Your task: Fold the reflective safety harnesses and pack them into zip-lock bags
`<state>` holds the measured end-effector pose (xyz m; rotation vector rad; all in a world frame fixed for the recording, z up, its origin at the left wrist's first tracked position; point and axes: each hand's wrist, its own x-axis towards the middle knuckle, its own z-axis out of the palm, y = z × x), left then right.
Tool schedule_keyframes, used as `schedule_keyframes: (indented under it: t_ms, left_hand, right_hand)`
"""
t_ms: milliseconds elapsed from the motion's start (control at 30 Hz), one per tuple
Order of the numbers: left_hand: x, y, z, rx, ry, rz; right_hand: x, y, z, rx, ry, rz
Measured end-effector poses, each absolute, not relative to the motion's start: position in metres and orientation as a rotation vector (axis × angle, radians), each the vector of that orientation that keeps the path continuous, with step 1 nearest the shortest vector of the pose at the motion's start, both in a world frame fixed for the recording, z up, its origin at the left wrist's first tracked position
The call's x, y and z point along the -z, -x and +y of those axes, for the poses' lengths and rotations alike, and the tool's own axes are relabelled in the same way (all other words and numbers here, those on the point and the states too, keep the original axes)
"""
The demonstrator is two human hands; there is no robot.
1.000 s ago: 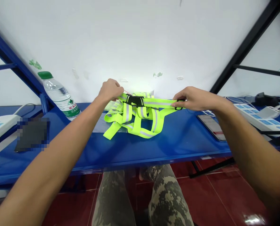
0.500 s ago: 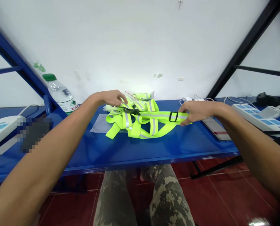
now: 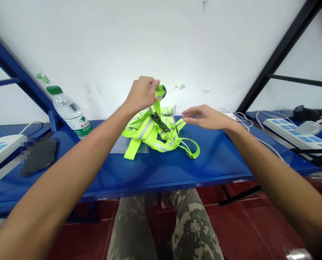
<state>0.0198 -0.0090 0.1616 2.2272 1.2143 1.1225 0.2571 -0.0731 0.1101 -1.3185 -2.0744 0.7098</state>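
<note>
A neon-yellow reflective vest (image 3: 146, 130) made of straps with silver stripes and black buckles lies in a tangle on the blue table (image 3: 161, 169). My left hand (image 3: 144, 93) is closed on one of its straps and lifts it above the pile. My right hand (image 3: 203, 116) hovers to the right of the vest with its fingers stretched out, holding nothing. A strap loop with a black slider rests toward the front right of the pile. Under the vest, a clear plastic bag (image 3: 117, 147) shows in part. Behind it, a bagged yellow bundle (image 3: 172, 109) is partly hidden.
At the left stands a water bottle (image 3: 71, 113) with a green cap, near a dark flat object (image 3: 40, 155), partly pixelated. White power strips (image 3: 299, 133) sit at both sides. White cables (image 3: 242, 117) run over the right part. Metal frame posts rise on either side.
My left hand has risen, lifting a strap. My right hand has let go of the strap with the slider and opened. The tablet-like device at the right is no longer visible.
</note>
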Motion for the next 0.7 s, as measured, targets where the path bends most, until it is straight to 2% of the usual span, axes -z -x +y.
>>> schedule_keyframes:
  t_ms: [167,333,533,700]
  left_hand:
    - [-0.167,-0.049,-0.018,-1.33,-1.847,0.93]
    - [-0.168,-0.057,-0.013,-1.434,-1.437,0.753]
    - [-0.165,-0.04,-0.003,-1.463,-1.285,0.773]
    - [-0.156,-0.011,0.018,-1.457,-1.22,0.92]
  right_hand:
    - [-0.091,-0.21,-0.057,-1.12,0.985,-1.762]
    - [-0.09,-0.188,-0.063,-1.314,0.864,-1.634]
    - [-0.093,-0.181,-0.064,-1.176,0.994,-1.643]
    - [-0.101,-0.211,-0.051,-0.878,1.128,-1.692]
